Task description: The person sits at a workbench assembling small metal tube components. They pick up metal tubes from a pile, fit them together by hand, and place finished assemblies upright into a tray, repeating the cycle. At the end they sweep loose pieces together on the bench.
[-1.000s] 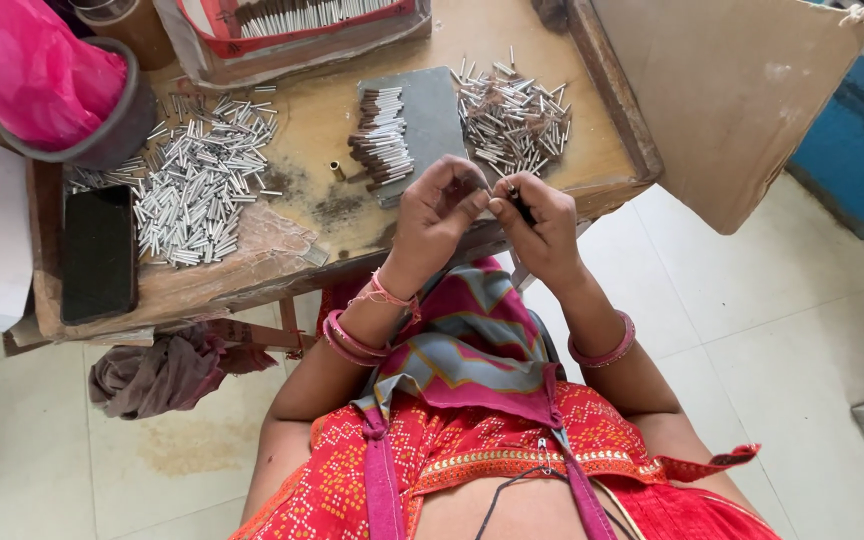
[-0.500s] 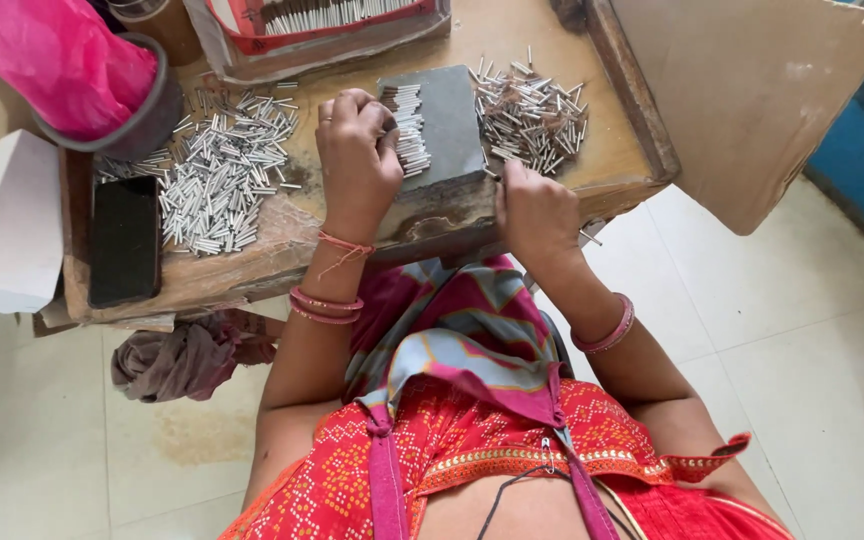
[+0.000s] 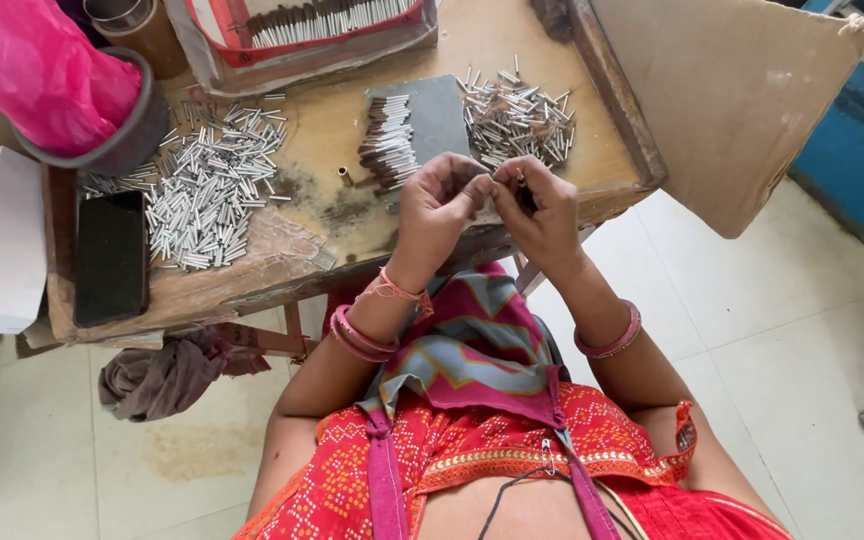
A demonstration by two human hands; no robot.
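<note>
Left hand: [image 3: 437,205] raised just above the near edge of the wooden table [image 3: 352,120], fingers curled in, thumb and fingertips pinched together against the right hand; what sits between them is too small to make out.
Right hand: [image 3: 542,210] touching the left hand at the fingertips, fingers bent, pinching a thin dark stick [image 3: 522,186] that pokes up between thumb and forefinger.
Thin dark stick: upright in the right-hand pinch, over the table's near edge, just in front of the dark slab.
Dark slab: [image 3: 442,115] flat grey block directly beyond both hands, lying on the table.
Brown row: [image 3: 387,145] short brown sticks lined side by side on the slab's left part, just beyond the left hand.
Silver pile, right: [image 3: 517,115] loose small metal tubes just beyond the right hand, touching the slab's right edge.
Silver pile, left: [image 3: 207,180] larger scatter of the same tubes, well to the left of the left hand.
Single tube: [image 3: 343,177] one short piece alone on bare wood, left of the left hand.
Black phone: [image 3: 110,255] flat on the table's left end, beyond the left scatter.
Red-rimmed tray: [image 3: 322,30] far side of the table, holding a row of sticks.
Pink bag: [image 3: 37,75] in a round dark holder, far left corner.
Wrists: pink bangles on both; exact count not readable.
</note>
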